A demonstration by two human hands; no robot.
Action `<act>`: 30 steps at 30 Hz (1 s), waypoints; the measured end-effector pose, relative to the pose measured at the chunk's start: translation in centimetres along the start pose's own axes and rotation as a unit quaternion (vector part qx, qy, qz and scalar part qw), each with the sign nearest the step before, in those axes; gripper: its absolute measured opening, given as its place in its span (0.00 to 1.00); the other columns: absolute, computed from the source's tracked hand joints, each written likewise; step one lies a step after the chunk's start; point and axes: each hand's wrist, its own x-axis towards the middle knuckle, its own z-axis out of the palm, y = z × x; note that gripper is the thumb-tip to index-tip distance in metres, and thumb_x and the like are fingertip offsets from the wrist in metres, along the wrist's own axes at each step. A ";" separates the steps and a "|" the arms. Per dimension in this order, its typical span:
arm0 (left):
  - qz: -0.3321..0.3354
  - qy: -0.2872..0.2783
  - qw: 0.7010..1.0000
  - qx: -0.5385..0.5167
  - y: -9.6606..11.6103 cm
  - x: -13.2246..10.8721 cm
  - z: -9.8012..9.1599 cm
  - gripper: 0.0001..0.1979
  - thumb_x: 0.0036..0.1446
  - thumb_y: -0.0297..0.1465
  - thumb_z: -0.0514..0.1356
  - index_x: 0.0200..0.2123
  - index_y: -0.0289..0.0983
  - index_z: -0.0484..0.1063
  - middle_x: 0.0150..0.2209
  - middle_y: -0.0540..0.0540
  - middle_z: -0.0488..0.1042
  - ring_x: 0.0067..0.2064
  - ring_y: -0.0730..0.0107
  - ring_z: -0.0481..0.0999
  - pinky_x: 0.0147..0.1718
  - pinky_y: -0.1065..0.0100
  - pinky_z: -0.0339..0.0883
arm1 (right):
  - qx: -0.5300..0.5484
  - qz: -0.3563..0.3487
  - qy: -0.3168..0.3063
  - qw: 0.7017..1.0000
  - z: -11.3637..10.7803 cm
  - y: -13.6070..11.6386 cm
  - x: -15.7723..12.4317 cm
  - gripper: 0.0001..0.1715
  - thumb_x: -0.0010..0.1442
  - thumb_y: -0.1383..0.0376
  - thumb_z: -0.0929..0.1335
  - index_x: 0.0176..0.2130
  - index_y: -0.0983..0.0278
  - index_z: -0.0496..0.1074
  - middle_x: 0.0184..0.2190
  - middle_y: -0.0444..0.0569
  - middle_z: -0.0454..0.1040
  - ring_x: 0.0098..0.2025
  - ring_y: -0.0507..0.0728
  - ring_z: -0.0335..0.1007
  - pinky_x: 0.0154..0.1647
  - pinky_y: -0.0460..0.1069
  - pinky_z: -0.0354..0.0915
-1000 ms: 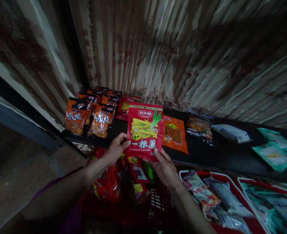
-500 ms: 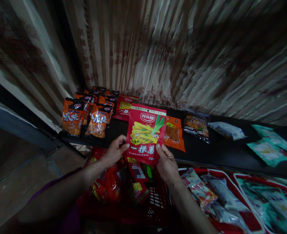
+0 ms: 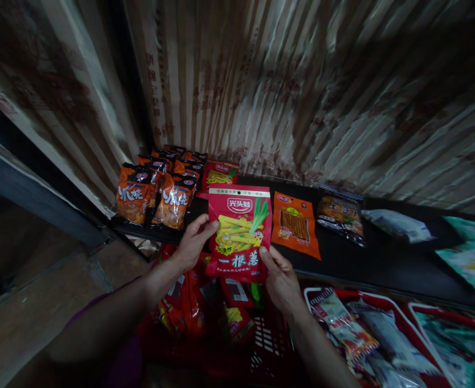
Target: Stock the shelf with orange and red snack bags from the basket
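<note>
A red snack bag (image 3: 239,231) with yellow sticks and a green scallion printed on it is held upright in front of me, its face toward me. My left hand (image 3: 195,240) pinches its left edge, thumb on the front. On the lower right edge, my right hand (image 3: 280,275) grips it the same way. Behind it on the black shelf (image 3: 257,186) stands a matching red bag (image 3: 220,173), partly covered. Left of that are rows of orange-and-black snack bags (image 3: 172,200). An orange snack bag (image 3: 296,226) lies to the right of the held one.
Further right on the shelf are a brown snack bag (image 3: 340,214), a white bag (image 3: 397,225) and green bags (image 3: 469,264). Below stand a red basket (image 3: 264,337) of red bags and two white-rimmed baskets (image 3: 308,296) with more packets. A draped patterned sheet (image 3: 237,81) hangs behind.
The view has turned, so the shelf items appear further right. The held bag sits slightly lower and no longer overlaps the orange bag. My left hand has slid higher along its edge.
</note>
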 end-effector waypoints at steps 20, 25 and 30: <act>-0.114 -0.006 0.993 -0.021 -1.4 -2.0 0.8 0.17 0.46 0.40 0.67 0.37 0.36 0.75 0.34 0.48 0.78 0.33 0.71 0.75 0.37 0.68 0.68 | 0.083 -0.046 0.108 0.990 0.5 -2.5 1.9 0.14 0.41 0.59 0.77 0.30 0.61 0.77 0.26 0.43 0.80 0.26 0.56 0.75 0.35 0.52 0.72; -0.116 0.008 0.992 -0.047 -0.9 -1.8 1.0 0.19 0.44 0.40 0.68 0.37 0.35 0.75 0.33 0.46 0.78 0.33 0.68 0.76 0.37 0.66 0.69 | 0.090 -0.033 0.075 0.993 1.0 -2.7 1.2 0.17 0.43 0.57 0.76 0.35 0.59 0.77 0.31 0.44 0.80 0.32 0.57 0.76 0.38 0.53 0.72; -0.091 0.042 0.992 -0.074 -0.5 -1.2 1.1 0.19 0.44 0.39 0.68 0.39 0.35 0.75 0.35 0.46 0.79 0.34 0.65 0.77 0.39 0.63 0.69 | 0.060 0.065 -0.031 0.996 1.1 -2.5 -0.2 0.20 0.43 0.58 0.77 0.38 0.58 0.76 0.36 0.47 0.80 0.39 0.61 0.77 0.41 0.55 0.71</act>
